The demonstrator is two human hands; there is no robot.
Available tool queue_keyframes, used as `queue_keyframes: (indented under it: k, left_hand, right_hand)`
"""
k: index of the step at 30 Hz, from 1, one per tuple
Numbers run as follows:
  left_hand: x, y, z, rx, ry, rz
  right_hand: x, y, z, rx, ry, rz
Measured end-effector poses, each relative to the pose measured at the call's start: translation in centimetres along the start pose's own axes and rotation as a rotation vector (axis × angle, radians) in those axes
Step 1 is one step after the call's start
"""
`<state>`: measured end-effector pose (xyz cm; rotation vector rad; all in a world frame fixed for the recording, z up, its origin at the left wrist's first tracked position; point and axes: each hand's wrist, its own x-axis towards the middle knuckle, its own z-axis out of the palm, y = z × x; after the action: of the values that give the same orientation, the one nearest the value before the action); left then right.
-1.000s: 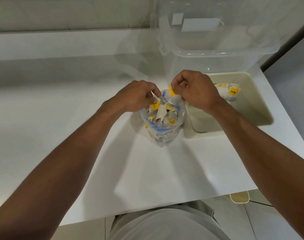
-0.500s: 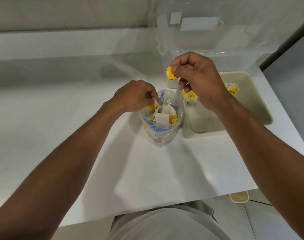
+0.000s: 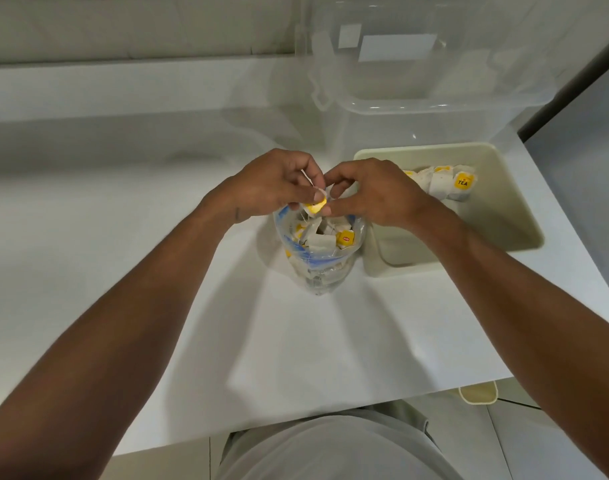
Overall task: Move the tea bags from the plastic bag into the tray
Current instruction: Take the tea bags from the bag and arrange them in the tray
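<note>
A clear plastic bag with blue print stands open on the white counter, and several white tea bags with yellow tags lie inside it. My left hand and my right hand meet just above the bag's mouth. Together their fingertips pinch one tea bag by its yellow tag. To the right of the bag sits the cream tray. A row of tea bags lies along the tray's far side, partly hidden behind my right hand.
A large clear plastic storage box stands behind the tray against the wall. The counter's right edge runs close beside the tray, and its front edge is near my body. A cream object sits on the floor below.
My right hand lifted tea bags up toward the tray, then came back down to the bag's mouth. More tea bags now lie in the tray. My left hand stayed at the bag.
</note>
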<state>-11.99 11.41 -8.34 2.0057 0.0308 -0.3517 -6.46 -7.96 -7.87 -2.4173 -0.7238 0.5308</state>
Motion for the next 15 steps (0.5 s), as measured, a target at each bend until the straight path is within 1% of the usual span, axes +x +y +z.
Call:
queue_keyframes:
  k: [2,5,7,10,12,15]
  left_hand:
    - [0.3,0.1,0.0,0.023,0.031,0.01]
    - [0.4,0.5,0.2,0.135,0.139,0.005]
    - [0.2,0.5,0.5,0.153,0.192,0.003]
    - [0.1,0.2,0.7,0.22,0.276,-0.026]
    - [0.0,0.1,0.6,0.248,0.226,-0.076]
    - [-0.3,0.5,1.1,0.391,0.037,-0.184]
  right_hand:
    - [0.0,0.0,0.2,0.08,-0.02,-0.012]
    - [0.0,-0.1,0.3,0.224,-0.032,0.021]
    - [0.1,0.0,0.1,0.218,0.006,0.022]
    - [0.1,0.4,-0.4,0.143,0.088,0.033]
    - [0.1,0.9,-0.8,0.159,0.138,0.062]
    - [-0.1,1.4,-1.3,0.239,0.191,0.107]
